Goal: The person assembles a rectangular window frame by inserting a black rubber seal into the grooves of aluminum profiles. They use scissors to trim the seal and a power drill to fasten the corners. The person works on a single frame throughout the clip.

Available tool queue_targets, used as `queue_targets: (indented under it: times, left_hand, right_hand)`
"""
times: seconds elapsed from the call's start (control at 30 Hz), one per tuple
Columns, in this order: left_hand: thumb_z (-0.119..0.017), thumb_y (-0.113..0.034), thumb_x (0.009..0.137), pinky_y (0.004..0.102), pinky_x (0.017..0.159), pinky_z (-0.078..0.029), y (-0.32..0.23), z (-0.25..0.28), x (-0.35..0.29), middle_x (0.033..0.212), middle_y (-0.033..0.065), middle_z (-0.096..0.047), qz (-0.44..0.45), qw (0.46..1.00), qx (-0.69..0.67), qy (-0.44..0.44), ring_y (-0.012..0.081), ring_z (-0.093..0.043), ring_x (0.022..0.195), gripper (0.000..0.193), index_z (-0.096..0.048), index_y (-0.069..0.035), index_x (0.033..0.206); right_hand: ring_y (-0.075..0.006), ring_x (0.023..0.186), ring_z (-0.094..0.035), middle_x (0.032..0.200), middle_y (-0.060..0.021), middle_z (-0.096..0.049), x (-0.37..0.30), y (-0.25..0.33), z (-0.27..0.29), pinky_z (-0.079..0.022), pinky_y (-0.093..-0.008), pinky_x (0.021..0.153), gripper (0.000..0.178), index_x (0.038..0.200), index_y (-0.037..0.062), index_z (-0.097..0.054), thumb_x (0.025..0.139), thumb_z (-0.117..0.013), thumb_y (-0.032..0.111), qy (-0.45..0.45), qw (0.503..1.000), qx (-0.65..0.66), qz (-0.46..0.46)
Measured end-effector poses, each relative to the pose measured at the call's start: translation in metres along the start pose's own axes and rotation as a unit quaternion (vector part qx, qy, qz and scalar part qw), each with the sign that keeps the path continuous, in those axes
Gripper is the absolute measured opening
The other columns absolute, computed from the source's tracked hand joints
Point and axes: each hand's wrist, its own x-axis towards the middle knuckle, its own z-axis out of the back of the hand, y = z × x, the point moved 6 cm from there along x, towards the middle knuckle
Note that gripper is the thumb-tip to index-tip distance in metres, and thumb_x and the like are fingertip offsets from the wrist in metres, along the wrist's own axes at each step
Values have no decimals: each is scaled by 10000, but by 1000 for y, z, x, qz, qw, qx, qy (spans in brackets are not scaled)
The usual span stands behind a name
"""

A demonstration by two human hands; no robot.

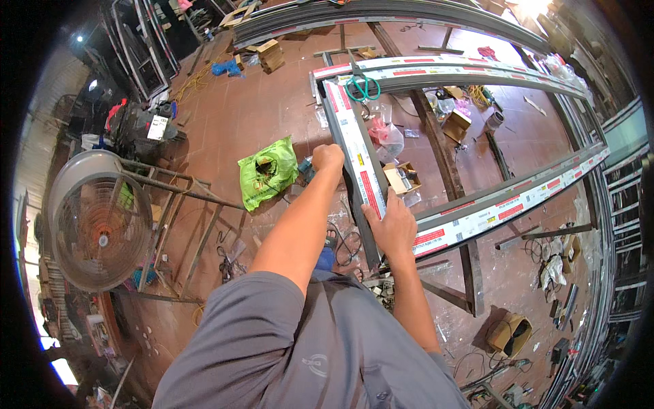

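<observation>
A large metal window or door frame (353, 141), covered in white and red protective film, lies across dark steel supports in front of me. My right hand (393, 226) grips its near left corner, thumb on the filmed face and fingers at the inner edge. Just left of the frame's left side, my left hand (328, 158) is closed in a fist; what it holds, if anything, is hidden. A blue-grey item (306, 168) shows beside that fist, too little of it to name. Green-handled scissors (362, 87) lie at the frame's far left corner.
A bright green bag (268, 172) sits on the tiled floor to the left. Farther left stands a big round fan (102, 228) beside a metal stand (187, 204). Inside the frame's outline is an open cardboard box (402, 178). Long dark profiles (388, 15) are stacked at the back.
</observation>
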Motion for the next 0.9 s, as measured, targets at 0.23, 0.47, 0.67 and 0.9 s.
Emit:
queue_targets:
  times: [0.23, 0.47, 0.67, 0.9]
  left_hand:
    - [-801, -301, 947, 482, 932, -572, -8, 16, -17, 1034, 259, -808, -172, 985, 19, 2, 422, -778, 1015, 302, -849, -14, 1028]
    - [-837, -356, 880, 487, 974, -584, -31, -4, 77, 1050, 282, -801, -139, 990, 23, -2, 454, -778, 1044, 367, -855, -25, 1036]
    - [-808, -351, 925, 503, 955, -578, -82, -11, 99, 1164, 307, -777, -175, 983, 49, -8, 470, -757, 1080, 416, -821, 23, 1107]
    - [-797, -159, 878, 421, 486, -523, -109, -40, 203, 820, 163, -755, -157, 980, -76, 92, 240, -692, 582, 191, -799, 29, 847]
  right_hand:
    - [-469, 1021, -718, 1121, -268, -734, -3, -1, 3, -559, -551, 886, 797, 1475, -58, -594, 966, -758, 534, -3, 1000, -16, -4]
    - [-463, 1065, -710, 1173, -270, -731, 0, 5, 2, -556, -543, 916, 782, 1462, -57, -601, 956, -771, 515, 8, 1000, 3, -11]
    - [-442, 1089, -713, 1202, -252, -739, 5, 7, 7, -554, -528, 940, 734, 1431, -41, -630, 952, -785, 494, -10, 999, -1, -32]
    - [-418, 1102, -720, 1203, -238, -756, 13, 10, 0, -556, -495, 955, 686, 1388, 4, -687, 956, -782, 528, -23, 997, -37, -71]
